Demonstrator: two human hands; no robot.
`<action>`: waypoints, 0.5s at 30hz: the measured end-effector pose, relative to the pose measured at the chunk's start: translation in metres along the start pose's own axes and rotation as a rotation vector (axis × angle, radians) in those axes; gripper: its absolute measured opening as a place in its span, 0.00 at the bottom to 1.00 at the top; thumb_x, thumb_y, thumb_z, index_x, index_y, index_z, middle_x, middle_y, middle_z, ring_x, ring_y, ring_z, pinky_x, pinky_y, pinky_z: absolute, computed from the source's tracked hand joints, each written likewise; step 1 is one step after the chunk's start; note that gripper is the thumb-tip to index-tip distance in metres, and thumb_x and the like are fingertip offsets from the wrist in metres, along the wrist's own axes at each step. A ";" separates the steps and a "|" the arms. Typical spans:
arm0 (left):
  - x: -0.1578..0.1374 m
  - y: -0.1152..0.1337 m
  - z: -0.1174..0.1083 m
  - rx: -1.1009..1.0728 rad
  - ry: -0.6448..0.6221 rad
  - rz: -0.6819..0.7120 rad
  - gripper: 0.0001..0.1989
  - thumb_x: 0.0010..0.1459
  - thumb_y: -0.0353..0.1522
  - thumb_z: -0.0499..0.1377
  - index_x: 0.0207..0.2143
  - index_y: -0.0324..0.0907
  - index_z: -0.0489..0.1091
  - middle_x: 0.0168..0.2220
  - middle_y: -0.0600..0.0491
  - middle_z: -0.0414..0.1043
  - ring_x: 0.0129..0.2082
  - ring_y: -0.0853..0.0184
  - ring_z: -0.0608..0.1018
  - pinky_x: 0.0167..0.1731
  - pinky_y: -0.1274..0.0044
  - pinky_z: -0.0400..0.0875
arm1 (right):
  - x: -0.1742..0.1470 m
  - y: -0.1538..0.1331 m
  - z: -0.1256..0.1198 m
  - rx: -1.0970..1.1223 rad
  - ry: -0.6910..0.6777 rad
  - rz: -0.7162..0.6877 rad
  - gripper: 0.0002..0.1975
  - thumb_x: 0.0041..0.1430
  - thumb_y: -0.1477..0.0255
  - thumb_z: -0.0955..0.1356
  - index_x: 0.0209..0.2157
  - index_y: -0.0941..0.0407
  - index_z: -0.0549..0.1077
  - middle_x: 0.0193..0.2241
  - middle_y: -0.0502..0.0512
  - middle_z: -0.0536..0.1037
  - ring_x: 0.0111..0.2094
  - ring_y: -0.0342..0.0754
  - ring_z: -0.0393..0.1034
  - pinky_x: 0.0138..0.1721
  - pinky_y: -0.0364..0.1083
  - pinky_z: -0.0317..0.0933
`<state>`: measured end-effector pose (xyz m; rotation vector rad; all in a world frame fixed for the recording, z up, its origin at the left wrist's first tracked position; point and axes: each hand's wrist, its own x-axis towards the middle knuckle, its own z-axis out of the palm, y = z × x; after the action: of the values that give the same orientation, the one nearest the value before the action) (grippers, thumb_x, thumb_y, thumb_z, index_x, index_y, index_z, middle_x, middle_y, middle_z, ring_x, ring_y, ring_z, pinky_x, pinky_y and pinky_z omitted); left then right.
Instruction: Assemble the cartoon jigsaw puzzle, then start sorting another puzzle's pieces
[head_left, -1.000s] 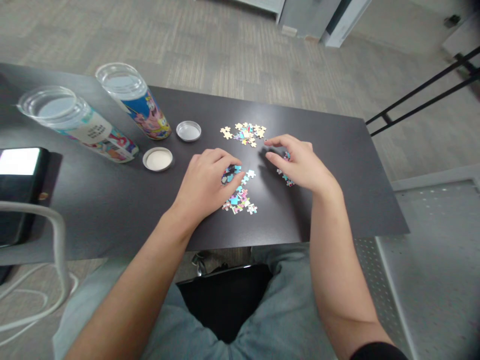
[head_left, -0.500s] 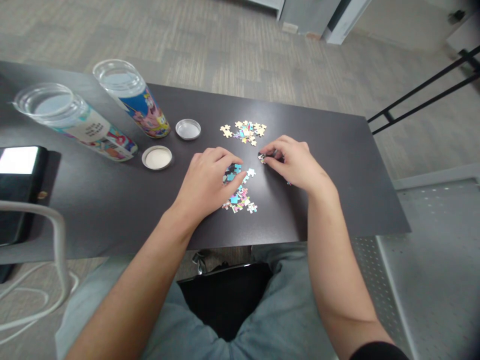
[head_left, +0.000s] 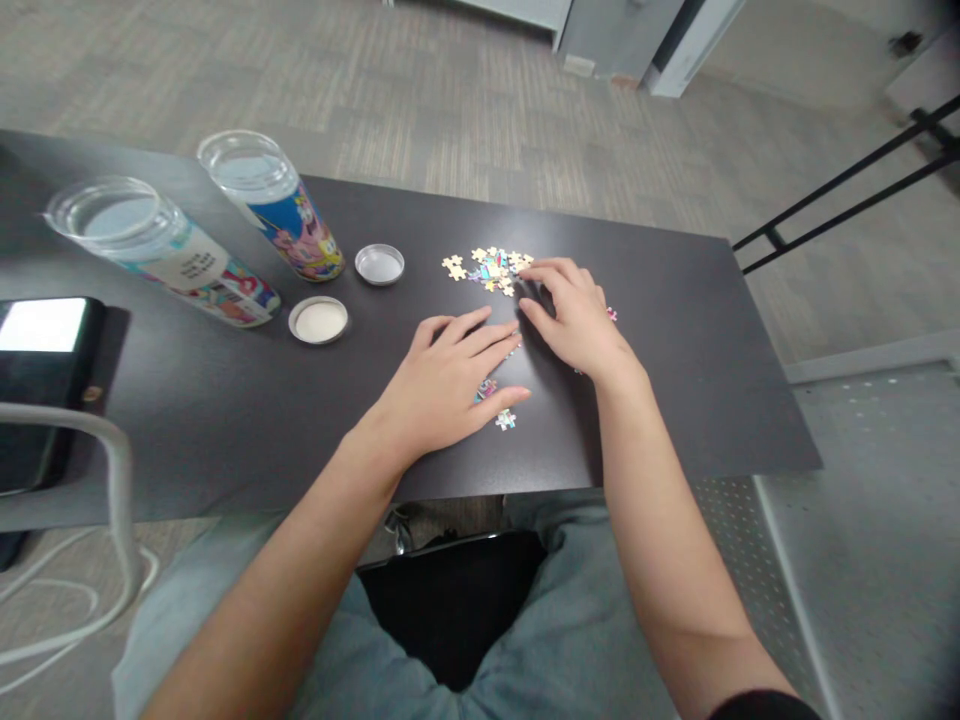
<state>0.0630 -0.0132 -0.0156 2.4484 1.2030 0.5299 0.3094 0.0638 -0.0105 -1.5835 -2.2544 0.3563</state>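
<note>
My left hand (head_left: 457, 380) lies spread over the near pile of colourful jigsaw pieces (head_left: 506, 420), hiding most of it. Its fingers are stretched apart. At the right edge of the far pile of jigsaw pieces (head_left: 491, 268), many of them tan side up, is my right hand (head_left: 574, 315). Its thumb and index finger are apart, with the fingertips close to or touching those pieces. I see nothing held between them. A pink puzzle piece (head_left: 612, 314) shows just past the right hand's knuckles, and a bit of another peeks out under the wrist.
Two clear-topped printed canisters (head_left: 165, 250) (head_left: 281, 210) stand at the left of the dark table (head_left: 690, 350). Beside them lie two round lids (head_left: 319, 320) (head_left: 379, 265). A black device (head_left: 45, 390) and a thick white cable (head_left: 116, 480) are at the far left.
My left hand has moved right and flattened over the near pile. My right hand has let go of its jigsaw piece and reached to the far pile. The pink piece now shows.
</note>
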 end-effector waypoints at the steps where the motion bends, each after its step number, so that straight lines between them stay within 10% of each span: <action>1: 0.000 0.002 0.001 0.003 -0.016 0.014 0.27 0.87 0.45 0.66 0.80 0.47 0.78 0.83 0.43 0.76 0.88 0.39 0.69 0.82 0.45 0.58 | 0.001 0.000 0.002 -0.011 -0.010 0.005 0.25 0.83 0.67 0.69 0.74 0.52 0.83 0.79 0.65 0.81 0.77 0.72 0.74 0.77 0.73 0.68; 15: -0.002 -0.006 -0.010 -0.131 0.119 0.027 0.09 0.83 0.41 0.70 0.55 0.50 0.90 0.60 0.48 0.94 0.69 0.49 0.90 0.72 0.50 0.65 | -0.010 0.000 -0.004 -0.080 -0.127 -0.044 0.29 0.84 0.68 0.65 0.78 0.48 0.82 0.82 0.63 0.78 0.79 0.73 0.72 0.76 0.75 0.67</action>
<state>0.0531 -0.0094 -0.0097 2.3539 1.1426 0.7477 0.3145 0.0551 -0.0081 -1.5892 -2.4228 0.3683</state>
